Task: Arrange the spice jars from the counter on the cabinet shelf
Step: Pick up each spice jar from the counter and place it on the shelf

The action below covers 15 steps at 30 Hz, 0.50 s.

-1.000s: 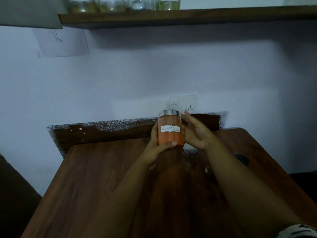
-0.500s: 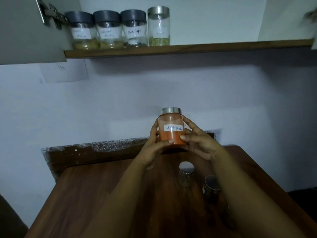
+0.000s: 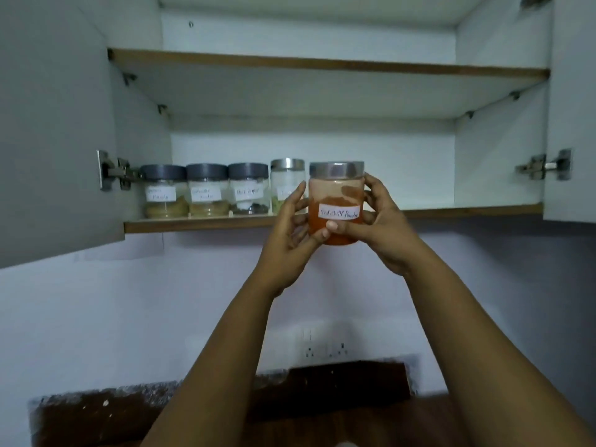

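Observation:
Both hands hold a glass jar of red chilli powder (image 3: pixel 335 195) with a silver lid and a white label, raised in front of the lower cabinet shelf (image 3: pixel 206 224). My left hand (image 3: pixel 292 230) grips its left side and my right hand (image 3: pixel 379 221) its right side. The jar's base hangs just below the shelf's front edge. On the shelf stand several labelled spice jars in a row: three with grey lids (image 3: pixel 164 191) (image 3: pixel 206 190) (image 3: pixel 248 188) and one with a silver lid (image 3: pixel 285 182), partly hidden by my left fingers.
The cabinet doors stand open at the left (image 3: pixel 54 130) and right (image 3: pixel 571 108). The upper shelf (image 3: pixel 322 64) holds nothing visible. The shelf space right of the held jar (image 3: pixel 451 208) is bare. A wall socket (image 3: pixel 325 350) and the wooden counter (image 3: pixel 96 417) lie below.
Both hands have lifted the red chilli jar from above the counter up to shelf height. The view has tilted upward, so the cabinet's inside is now visible and the counter jars are out of view.

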Motion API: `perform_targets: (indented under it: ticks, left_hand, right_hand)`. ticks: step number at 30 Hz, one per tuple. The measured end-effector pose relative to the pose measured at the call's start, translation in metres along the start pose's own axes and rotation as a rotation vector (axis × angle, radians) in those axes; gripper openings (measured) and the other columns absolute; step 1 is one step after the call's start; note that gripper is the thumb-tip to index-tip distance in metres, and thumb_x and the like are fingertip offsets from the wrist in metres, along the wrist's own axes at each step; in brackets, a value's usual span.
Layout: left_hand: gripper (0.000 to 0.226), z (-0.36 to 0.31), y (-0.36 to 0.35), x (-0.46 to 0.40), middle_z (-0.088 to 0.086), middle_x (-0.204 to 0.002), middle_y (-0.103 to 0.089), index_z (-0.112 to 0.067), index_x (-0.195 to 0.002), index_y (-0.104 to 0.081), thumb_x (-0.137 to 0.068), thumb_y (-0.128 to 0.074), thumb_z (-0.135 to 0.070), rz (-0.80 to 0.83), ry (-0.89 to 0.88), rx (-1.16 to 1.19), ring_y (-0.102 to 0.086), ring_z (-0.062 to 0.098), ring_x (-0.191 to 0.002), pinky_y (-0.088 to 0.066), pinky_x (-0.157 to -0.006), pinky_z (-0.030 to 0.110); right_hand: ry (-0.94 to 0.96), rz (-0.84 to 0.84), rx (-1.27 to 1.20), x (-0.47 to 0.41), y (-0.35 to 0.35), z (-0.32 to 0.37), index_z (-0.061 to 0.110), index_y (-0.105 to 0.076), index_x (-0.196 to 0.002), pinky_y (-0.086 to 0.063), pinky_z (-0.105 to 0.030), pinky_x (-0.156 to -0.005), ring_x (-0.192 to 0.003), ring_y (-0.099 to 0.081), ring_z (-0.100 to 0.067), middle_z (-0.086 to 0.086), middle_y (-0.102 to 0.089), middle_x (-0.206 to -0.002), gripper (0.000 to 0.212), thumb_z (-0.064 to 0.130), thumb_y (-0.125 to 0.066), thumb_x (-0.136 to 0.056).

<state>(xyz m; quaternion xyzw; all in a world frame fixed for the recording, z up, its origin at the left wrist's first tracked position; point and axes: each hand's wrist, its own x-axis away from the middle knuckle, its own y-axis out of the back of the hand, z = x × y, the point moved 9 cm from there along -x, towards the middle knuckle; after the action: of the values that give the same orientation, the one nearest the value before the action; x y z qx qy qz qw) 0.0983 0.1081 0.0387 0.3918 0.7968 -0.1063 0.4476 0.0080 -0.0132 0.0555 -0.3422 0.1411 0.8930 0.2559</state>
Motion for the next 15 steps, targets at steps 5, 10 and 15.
perform_targets:
  ticks: [5,10,15]
  left_hand:
    - [0.062,-0.003,0.007,-0.06,-0.001,-0.145,-0.047,-0.02,-0.148,-0.033,-0.093,-0.064,-0.022,-0.088,-0.037,-0.138,-0.05,0.01,-0.129,-0.048,-0.105,0.037]
    - [0.038,0.022,0.037,-0.065,-0.001,-0.118,-0.059,-0.015,-0.128,-0.051,-0.092,-0.063,-0.021,-0.454,-0.114,-0.468,-0.056,0.013,-0.107,-0.051,-0.092,0.034]
    - [0.011,0.039,0.037,-0.051,0.005,-0.082,-0.058,-0.009,-0.085,-0.06,-0.09,-0.054,-0.016,-0.576,-0.363,-1.135,-0.053,0.021,-0.075,-0.042,-0.074,0.036]
  right_hand:
    - [0.005,-0.03,0.117,-0.069,0.022,0.009,0.036,-0.034,-0.142,-0.055,-0.035,-0.088,-0.109,-0.064,-0.017,0.006,-0.055,-0.127,0.102,0.033,-0.092,-0.058]
    - [-0.158,0.021,0.348,-0.117,0.039,-0.027,0.024,-0.024,-0.148,-0.054,-0.027,-0.077,-0.101,-0.059,-0.013,0.007,-0.054,-0.111,0.109,0.02,-0.091,-0.062]
    - [-0.278,0.089,0.456,-0.148,0.04,-0.06,0.021,-0.026,-0.145,-0.05,-0.037,-0.093,-0.112,-0.055,-0.023,-0.003,-0.054,-0.129,0.103,0.024,-0.09,-0.064]
